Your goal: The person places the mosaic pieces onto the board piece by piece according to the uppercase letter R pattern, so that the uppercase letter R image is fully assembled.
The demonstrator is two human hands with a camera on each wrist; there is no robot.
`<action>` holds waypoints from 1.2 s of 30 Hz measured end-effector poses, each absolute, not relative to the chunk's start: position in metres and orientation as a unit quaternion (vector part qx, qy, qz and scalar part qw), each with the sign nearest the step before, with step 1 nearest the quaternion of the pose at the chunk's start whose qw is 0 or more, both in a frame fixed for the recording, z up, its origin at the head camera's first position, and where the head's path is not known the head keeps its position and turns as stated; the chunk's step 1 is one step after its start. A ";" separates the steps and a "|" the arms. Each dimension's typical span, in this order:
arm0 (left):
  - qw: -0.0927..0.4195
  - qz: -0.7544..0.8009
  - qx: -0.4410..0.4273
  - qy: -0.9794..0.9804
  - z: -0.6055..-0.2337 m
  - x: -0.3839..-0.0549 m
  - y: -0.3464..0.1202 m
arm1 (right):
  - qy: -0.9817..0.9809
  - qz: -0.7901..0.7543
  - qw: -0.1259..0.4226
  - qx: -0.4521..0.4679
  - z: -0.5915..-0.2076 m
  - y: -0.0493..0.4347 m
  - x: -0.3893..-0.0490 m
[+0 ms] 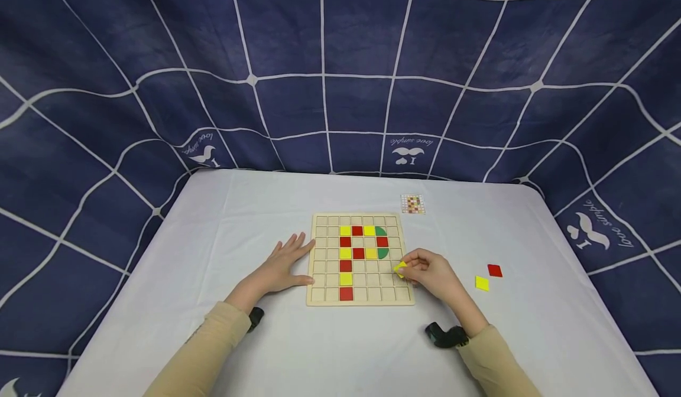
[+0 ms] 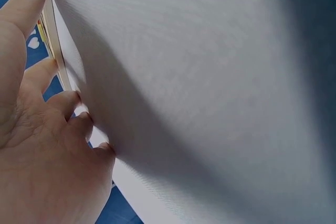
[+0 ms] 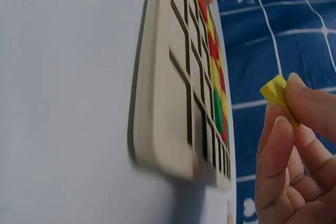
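Observation:
A light wooden grid board [image 1: 362,303] lies on the table, with red, yellow and green pieces set in some of its cells. They form a vertical column with a loop at its upper right. My left hand [image 1: 279,269] rests at the board's left edge, its fingers spread and its thumb and a fingertip touching the rim. Over the right part of the board, my right hand [image 1: 433,273] pinches a small yellow tile [image 3: 275,91] between thumb and fingers. In the right wrist view the tile is held up tilted, apart from the board.
To the right on the white tablecloth [image 1: 372,350] lie a loose red tile [image 1: 495,270] and a yellow tile [image 1: 482,283]. A small printed pattern card [image 1: 412,204] lies behind the board's far right corner. Blue checked cloth [image 1: 356,104] hangs behind and at both sides.

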State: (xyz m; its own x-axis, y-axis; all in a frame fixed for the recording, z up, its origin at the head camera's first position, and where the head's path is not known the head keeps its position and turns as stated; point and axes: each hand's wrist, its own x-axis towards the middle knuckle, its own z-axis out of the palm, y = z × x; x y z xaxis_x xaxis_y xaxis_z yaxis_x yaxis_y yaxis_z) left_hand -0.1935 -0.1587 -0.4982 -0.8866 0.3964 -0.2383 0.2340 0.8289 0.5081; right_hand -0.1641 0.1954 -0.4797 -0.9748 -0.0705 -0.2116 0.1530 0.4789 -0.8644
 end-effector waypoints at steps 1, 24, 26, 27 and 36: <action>0.169 0.240 0.168 0.941 -0.498 -0.194 -0.159 | 0.847 -0.520 0.113 0.018 -0.480 0.189 -0.166; 0.166 0.235 0.175 0.941 -0.499 -0.194 -0.160 | 0.892 -0.438 0.090 -0.057 -0.488 0.118 -0.189; 0.167 0.237 0.174 0.941 -0.498 -0.194 -0.159 | 0.897 -0.429 0.092 -0.062 -0.487 0.118 -0.189; 0.168 0.238 0.174 0.941 -0.497 -0.194 -0.159 | 0.899 -0.423 0.092 -0.065 -0.487 0.117 -0.189; 0.168 0.238 0.172 0.941 -0.498 -0.194 -0.159 | 0.926 -0.357 0.067 -0.103 -0.487 0.113 -0.189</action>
